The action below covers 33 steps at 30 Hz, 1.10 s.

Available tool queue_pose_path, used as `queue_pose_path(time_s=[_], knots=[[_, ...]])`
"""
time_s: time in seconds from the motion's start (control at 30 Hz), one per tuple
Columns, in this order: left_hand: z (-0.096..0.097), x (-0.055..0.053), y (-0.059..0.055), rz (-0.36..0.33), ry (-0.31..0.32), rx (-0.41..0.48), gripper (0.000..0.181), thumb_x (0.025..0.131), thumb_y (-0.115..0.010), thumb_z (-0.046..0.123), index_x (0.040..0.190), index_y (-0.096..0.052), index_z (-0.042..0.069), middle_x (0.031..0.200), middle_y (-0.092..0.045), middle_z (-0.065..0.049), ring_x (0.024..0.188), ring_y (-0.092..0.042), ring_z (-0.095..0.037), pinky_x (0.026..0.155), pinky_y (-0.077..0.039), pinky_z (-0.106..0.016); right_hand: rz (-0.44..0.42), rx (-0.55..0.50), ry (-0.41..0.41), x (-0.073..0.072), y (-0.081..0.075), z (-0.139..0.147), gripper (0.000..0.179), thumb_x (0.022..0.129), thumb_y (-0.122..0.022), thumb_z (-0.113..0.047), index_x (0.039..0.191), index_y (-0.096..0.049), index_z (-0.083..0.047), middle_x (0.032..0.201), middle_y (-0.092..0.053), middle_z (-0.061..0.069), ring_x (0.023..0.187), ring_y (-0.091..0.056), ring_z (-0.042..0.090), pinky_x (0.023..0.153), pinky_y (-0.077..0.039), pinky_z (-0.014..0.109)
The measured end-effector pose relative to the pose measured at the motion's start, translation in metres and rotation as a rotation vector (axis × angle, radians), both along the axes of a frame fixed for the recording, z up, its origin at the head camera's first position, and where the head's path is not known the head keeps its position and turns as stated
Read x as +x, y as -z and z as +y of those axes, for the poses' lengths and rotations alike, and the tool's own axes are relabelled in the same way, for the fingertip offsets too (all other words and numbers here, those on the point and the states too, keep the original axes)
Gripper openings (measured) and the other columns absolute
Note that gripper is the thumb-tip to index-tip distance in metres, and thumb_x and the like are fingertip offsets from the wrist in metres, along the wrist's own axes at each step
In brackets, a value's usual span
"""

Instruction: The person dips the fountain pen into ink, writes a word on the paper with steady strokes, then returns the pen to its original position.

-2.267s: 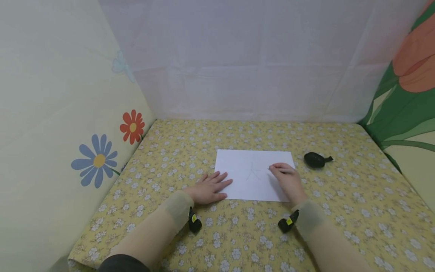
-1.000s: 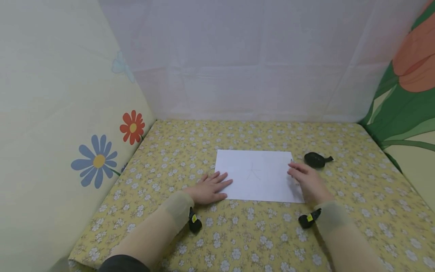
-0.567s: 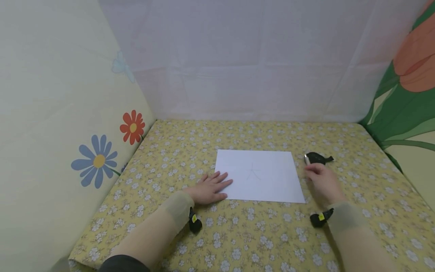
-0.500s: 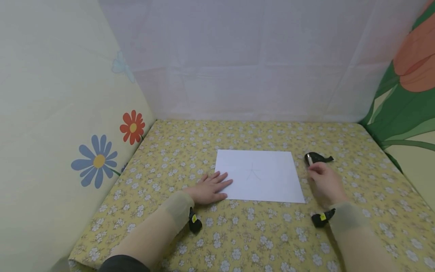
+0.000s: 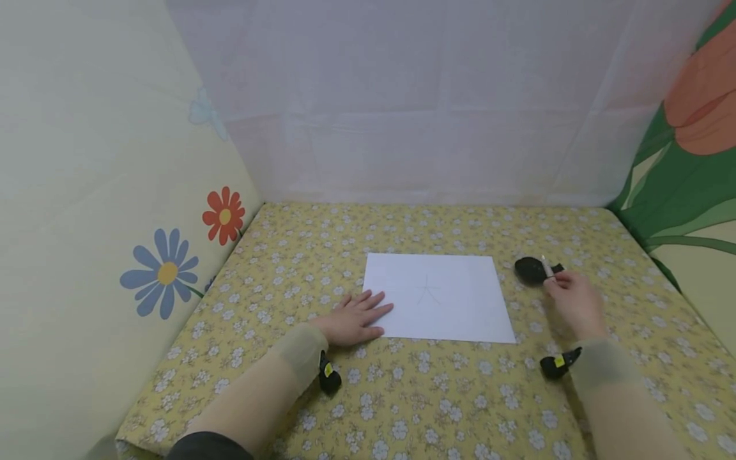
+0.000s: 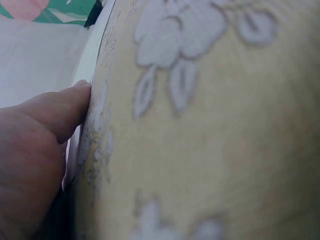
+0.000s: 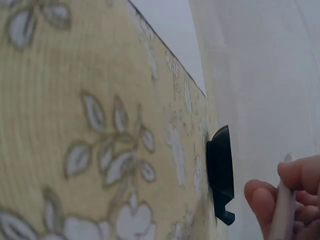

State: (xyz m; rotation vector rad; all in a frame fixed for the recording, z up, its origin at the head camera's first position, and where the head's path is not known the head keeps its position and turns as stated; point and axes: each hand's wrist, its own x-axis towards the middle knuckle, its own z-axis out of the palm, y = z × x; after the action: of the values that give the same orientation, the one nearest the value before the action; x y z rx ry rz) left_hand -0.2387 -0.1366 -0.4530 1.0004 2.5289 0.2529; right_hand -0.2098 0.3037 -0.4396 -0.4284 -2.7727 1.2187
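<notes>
A pale slim pen point(image 5: 547, 267) is pinched between the thumb and fingers of my right hand point(image 5: 577, 305). Its tip points up and away, overlapping the tail end of a black oval object with a short tail point(image 5: 530, 271) in the head view. In the right wrist view the pen point(image 7: 284, 210) is raised off the cloth, beside that dark object point(image 7: 220, 170). My left hand point(image 5: 352, 319) lies flat with fingers spread on the left edge of a white sheet of paper point(image 5: 466, 306). Thin lines shaped like 大 point(image 5: 428, 291) mark the sheet's middle.
A yellow flowered cloth point(image 5: 425, 390) covers the table. Behind it hangs a white sheet backdrop point(image 5: 425, 115). Flower-printed panels stand at the left point(image 5: 86, 160) and right point(image 5: 696, 166). Each wrist wears a small black camera.
My right hand has moved from over the paper rightward to the black object, still pinching the pen, whose tip has swung from pointing left to pointing up. The left hand has stayed put.
</notes>
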Motion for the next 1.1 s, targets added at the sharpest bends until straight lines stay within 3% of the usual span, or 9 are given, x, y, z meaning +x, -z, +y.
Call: queue_pose_path(time_s=[0.3, 0.47, 0.73, 1.1], knots=[[0.0, 0.0, -0.002, 0.001, -0.001, -0.002, 0.062, 0.101, -0.034, 0.053, 0.156, -0.012, 0.033, 0.162, 0.003, 0.006, 0.147, 0.005, -0.02, 0.115, 0.003, -0.052, 0.009, -0.048, 0.15, -0.003, 0.004, 0.01, 0.054, 0.101, -0.042, -0.036, 0.138, -0.048, 0.003, 0.121, -0.056, 0.024, 0.096, -0.056, 0.032, 0.061, -0.046, 0.033], [0.0, 0.001, -0.004, -0.006, -0.003, 0.004, 0.062, 0.102, -0.035, 0.052, 0.156, -0.012, 0.032, 0.162, 0.003, 0.005, 0.147, 0.005, -0.021, 0.115, 0.003, -0.053, -0.019, -0.055, 0.214, -0.004, 0.006, 0.014, 0.054, 0.101, -0.043, -0.039, 0.138, -0.051, 0.0, 0.128, -0.054, 0.024, 0.104, -0.054, 0.037, 0.07, -0.047, 0.042], [0.0, 0.0, -0.002, 0.011, 0.002, 0.001, 0.062, 0.101, -0.035, 0.053, 0.156, -0.014, 0.031, 0.162, 0.001, 0.005, 0.147, 0.004, -0.022, 0.115, 0.002, -0.053, -0.076, -0.003, 0.217, -0.007, 0.006, 0.014, 0.052, 0.102, -0.043, -0.037, 0.135, -0.053, 0.002, 0.133, -0.052, 0.027, 0.113, -0.051, 0.044, 0.083, -0.046, 0.055], [0.0, -0.002, 0.002, 0.015, 0.002, -0.001, 0.062, 0.101, -0.034, 0.055, 0.155, -0.012, 0.033, 0.161, 0.002, 0.006, 0.147, 0.004, -0.021, 0.115, 0.002, -0.053, -0.114, 0.085, 0.19, -0.018, 0.009, 0.019, 0.044, 0.102, -0.047, -0.028, 0.128, -0.057, 0.006, 0.125, -0.055, 0.03, 0.107, -0.053, 0.045, 0.079, -0.047, 0.053]])
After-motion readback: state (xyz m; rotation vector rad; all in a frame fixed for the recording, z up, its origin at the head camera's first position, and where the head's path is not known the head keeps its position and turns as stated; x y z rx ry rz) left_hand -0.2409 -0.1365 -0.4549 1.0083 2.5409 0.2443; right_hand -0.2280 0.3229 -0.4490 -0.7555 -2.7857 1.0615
